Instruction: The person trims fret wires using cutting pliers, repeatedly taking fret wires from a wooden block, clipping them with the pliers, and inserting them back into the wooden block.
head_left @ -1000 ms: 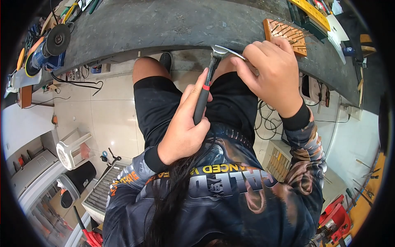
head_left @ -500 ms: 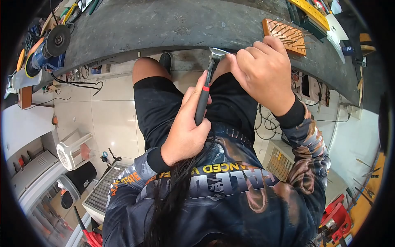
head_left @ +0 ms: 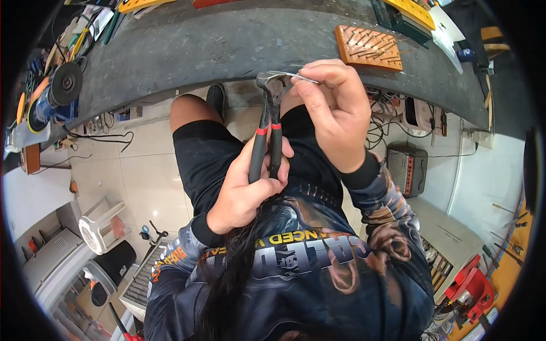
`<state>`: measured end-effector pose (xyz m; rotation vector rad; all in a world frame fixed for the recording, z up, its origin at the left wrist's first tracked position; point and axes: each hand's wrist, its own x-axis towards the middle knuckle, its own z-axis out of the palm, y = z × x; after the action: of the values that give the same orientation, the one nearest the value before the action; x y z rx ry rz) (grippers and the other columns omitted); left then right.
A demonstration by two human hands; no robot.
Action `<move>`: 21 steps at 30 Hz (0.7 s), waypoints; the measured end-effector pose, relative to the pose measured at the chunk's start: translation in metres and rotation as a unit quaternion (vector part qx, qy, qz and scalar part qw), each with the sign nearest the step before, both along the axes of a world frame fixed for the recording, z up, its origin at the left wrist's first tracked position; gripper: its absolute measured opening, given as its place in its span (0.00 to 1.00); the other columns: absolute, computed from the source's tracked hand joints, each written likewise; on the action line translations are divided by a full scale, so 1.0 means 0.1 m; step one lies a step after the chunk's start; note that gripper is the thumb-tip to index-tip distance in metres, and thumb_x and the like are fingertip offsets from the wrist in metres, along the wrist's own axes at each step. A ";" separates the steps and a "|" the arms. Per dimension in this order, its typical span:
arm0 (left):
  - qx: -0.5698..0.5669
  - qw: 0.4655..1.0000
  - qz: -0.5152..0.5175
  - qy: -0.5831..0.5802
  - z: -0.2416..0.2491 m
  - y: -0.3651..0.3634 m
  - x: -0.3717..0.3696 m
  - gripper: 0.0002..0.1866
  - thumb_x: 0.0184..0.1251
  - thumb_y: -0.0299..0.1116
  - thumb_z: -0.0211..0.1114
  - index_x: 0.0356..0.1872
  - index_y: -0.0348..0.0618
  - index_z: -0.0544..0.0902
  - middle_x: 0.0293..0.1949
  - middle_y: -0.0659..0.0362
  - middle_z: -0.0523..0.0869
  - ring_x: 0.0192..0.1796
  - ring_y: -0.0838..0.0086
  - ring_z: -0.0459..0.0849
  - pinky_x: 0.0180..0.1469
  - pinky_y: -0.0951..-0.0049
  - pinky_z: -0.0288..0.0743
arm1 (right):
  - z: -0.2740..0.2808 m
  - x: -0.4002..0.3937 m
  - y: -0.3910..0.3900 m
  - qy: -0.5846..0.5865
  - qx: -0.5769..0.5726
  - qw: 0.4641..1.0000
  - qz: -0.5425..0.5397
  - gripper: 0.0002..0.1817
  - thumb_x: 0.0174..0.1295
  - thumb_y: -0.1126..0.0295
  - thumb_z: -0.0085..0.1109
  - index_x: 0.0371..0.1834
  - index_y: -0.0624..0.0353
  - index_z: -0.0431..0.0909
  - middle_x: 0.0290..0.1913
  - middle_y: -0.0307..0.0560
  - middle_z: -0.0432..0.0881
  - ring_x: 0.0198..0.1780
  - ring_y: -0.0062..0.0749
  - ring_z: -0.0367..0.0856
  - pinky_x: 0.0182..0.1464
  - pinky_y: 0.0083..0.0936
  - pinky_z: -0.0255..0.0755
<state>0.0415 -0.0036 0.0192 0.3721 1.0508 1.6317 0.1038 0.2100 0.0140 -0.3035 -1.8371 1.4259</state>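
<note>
My left hand (head_left: 242, 187) is wrapped round the black handles of a pair of end-cutting pliers (head_left: 260, 145), which have red bands below the metal head. The pliers point up and away from me, over my lap and close to the bench edge. Between thumb and forefinger, my right hand (head_left: 338, 108) pinches a thin, shiny metal strip (head_left: 290, 74). Its far end reaches left to the top of the plier jaws and overlaps them in this view. The other fingers of that hand are curled.
An orange-brown block (head_left: 364, 54) with several thin metal rods lies on the dark workbench (head_left: 199, 48). An angle grinder (head_left: 57, 91) is at the bench's left end. Yellow and green tools (head_left: 409, 20) lie at the back right. Beneath the bench are cables and a speaker-like box (head_left: 406, 167).
The pliers have turned so both handles show apart. My right hand has come left and lower, its fingers loosened, and the metal strip now shows lengthwise. The view has shifted slightly.
</note>
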 end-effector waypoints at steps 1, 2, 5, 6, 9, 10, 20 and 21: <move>0.001 1.000 -0.005 0.000 0.00 0.02 0.01 0.55 0.63 0.17 0.62 0.97 0.40 0.57 0.72 0.48 0.77 0.57 0.67 0.83 0.60 0.63 0.84 | -0.02 0.00 0.00 0.017 0.032 0.999 -0.021 0.11 0.73 0.83 0.78 0.55 0.62 0.89 0.51 0.47 0.93 0.50 0.33 0.92 0.54 0.30 0.85; 0.019 1.000 0.003 -0.019 0.01 0.04 0.03 0.54 0.63 0.16 0.61 0.97 0.39 0.59 0.77 0.47 0.77 0.64 0.63 0.85 0.67 0.58 0.84 | -0.03 0.02 0.01 0.034 0.063 0.996 -0.043 0.11 0.73 0.84 0.78 0.55 0.62 0.89 0.52 0.48 0.93 0.50 0.31 0.92 0.55 0.30 0.85; 0.044 0.998 0.009 -0.037 -0.01 0.07 0.03 0.54 0.63 0.15 0.59 0.97 0.39 0.59 0.86 0.44 0.73 0.78 0.54 0.83 0.80 0.48 0.80 | 0.13 0.11 0.28 0.141 0.064 0.985 -0.070 0.10 0.77 0.87 0.71 0.53 0.62 0.84 0.55 0.53 0.93 0.53 0.34 0.93 0.54 0.27 0.87; 0.049 0.998 0.011 -0.035 -0.04 0.08 0.01 0.55 0.62 0.15 0.59 0.97 0.40 0.57 0.91 0.41 0.69 0.84 0.49 0.80 0.85 0.43 0.76 | 0.24 0.24 0.58 0.094 0.193 0.970 -0.114 0.10 0.76 0.86 0.71 0.54 0.63 0.85 0.57 0.54 0.94 0.55 0.35 0.93 0.57 0.29 0.86; 0.040 0.999 0.006 -0.023 -0.09 0.10 -0.02 0.60 0.59 0.15 0.58 0.99 0.45 0.54 0.91 0.38 0.67 0.85 0.45 0.80 0.86 0.40 0.76 | 0.60 0.59 1.31 -0.022 0.353 0.909 -0.221 0.05 0.77 0.79 0.74 0.51 0.63 0.89 0.59 0.48 0.95 0.59 0.36 0.92 0.66 0.34 0.82; 0.028 1.000 0.003 -0.007 -0.09 0.11 -0.02 0.63 0.57 0.15 0.58 1.01 0.50 0.51 0.91 0.35 0.66 0.84 0.42 0.80 0.86 0.37 0.78 | 0.65 0.67 1.52 -0.069 0.384 0.895 -0.214 0.04 0.78 0.75 0.74 0.49 0.63 0.90 0.61 0.46 0.95 0.60 0.37 0.92 0.67 0.34 0.82; 0.016 1.000 0.007 -0.021 -0.09 0.14 -0.03 0.54 0.61 0.13 0.56 0.96 0.39 0.61 0.91 0.41 0.69 0.84 0.50 0.82 0.85 0.43 0.77 | 0.63 0.71 1.94 -0.196 0.436 0.874 -0.091 0.05 0.80 0.74 0.72 0.50 0.63 0.86 0.63 0.47 0.92 0.65 0.39 0.90 0.73 0.34 0.79; 0.015 1.000 0.008 -0.021 -0.09 0.14 -0.03 0.54 0.61 0.13 0.56 0.96 0.39 0.61 0.91 0.41 0.69 0.84 0.50 0.82 0.85 0.43 0.77 | 0.62 0.70 1.95 -0.200 0.437 0.873 -0.080 0.05 0.81 0.74 0.71 0.50 0.63 0.86 0.63 0.47 0.92 0.65 0.39 0.90 0.72 0.33 0.79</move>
<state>0.0384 0.0103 0.0100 0.3501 1.0008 1.6643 0.1738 0.4051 0.0764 -0.2789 -2.5158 0.3159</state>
